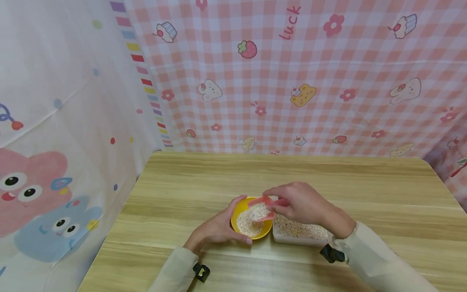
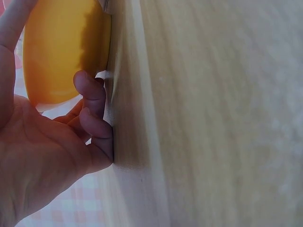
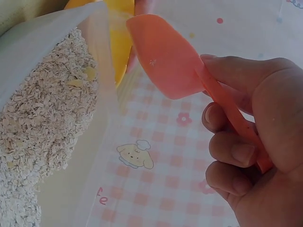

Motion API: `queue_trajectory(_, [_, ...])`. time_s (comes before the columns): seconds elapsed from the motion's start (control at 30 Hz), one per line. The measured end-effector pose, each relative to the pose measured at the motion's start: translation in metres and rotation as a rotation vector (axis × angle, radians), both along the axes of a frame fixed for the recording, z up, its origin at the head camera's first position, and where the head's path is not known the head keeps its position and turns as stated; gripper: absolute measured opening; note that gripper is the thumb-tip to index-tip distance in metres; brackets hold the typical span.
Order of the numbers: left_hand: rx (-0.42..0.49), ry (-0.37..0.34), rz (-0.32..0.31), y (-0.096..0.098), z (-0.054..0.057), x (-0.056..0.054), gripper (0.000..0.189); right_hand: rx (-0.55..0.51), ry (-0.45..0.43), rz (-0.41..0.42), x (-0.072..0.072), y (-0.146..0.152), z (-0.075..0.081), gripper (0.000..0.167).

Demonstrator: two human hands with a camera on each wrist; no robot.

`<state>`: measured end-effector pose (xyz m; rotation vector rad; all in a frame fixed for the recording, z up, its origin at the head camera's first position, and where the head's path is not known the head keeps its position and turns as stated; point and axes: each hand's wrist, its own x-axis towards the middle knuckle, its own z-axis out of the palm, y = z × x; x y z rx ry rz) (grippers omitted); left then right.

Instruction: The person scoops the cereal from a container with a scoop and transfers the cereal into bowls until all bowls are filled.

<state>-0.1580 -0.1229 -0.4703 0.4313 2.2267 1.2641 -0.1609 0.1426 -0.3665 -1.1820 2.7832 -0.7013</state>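
Note:
A yellow bowl stands on the table with pale oat flakes in it. My left hand holds it from the left, thumb at the near side and fingers round the far side; the left wrist view shows curled fingertips beside the outer wall of the bowl. My right hand grips the handle of a pink scoop. Over the bowl the scoop tilts down to the left, and oats lie in it and meet those below.
Right of the bowl, close beside it, sits a translucent rectangular container of oat flakes, partly under my right forearm. The wooden table reaches back to a pink checked cloth. A white patterned cloth hangs at the left.

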Motion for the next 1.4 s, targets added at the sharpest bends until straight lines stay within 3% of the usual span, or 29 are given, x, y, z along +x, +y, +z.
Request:
queue_trajectory(0.5, [0.019,0.006,-0.021,0.0,0.0,-0.001,0.116,0.071,0.103,0.014,0.003,-0.002,0.0,0.029])
queue_trajectory(0.8, [0.029,0.004,-0.023,0.0,0.0,-0.001,0.117,0.143,0.289,0.049,0.008,-0.003,-0.001,0.031])
queue_trajectory(0.93, [0.033,0.006,-0.023,0.0,0.0,-0.001,0.117,0.157,0.328,0.062,0.009,-0.003,-0.002,0.032])
queue_trajectory(1.4, [0.009,0.022,-0.018,-0.001,-0.001,0.0,0.117,0.039,0.221,0.043,0.007,0.011,-0.007,0.03])
